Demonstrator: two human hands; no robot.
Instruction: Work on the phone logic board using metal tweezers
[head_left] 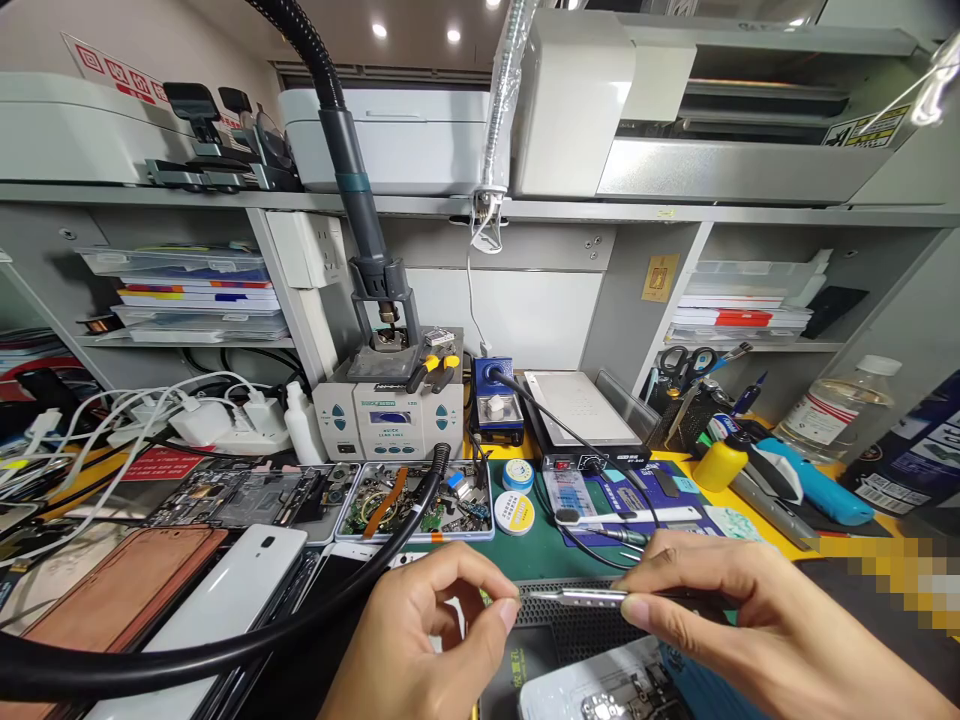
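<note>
My right hand [697, 595] pinches a slim silver craft knife [581, 597] between thumb and fingers, held nearly level with its narrow tip pointing left. My left hand [442, 635] has thumb and forefinger closed together right at that tip; whether anything sits between them is hidden. Below the knife, at the bottom edge, lies a pale phone part [592, 685] with a round camera ring, partly cut off by the frame. Under it is a dark perforated work pad [570, 640]. A toothbrush-like white brush [637, 517] lies just beyond my right hand.
A thick black hose [300, 635] arcs across the left over several phones [217, 590]. Behind stand a part tray [480, 530], a hot-air station [390, 425], a soldering iron unit [497, 400], and a heating plate [581, 410]. Bottles [836, 405] and a yellow container [721, 462] stand right.
</note>
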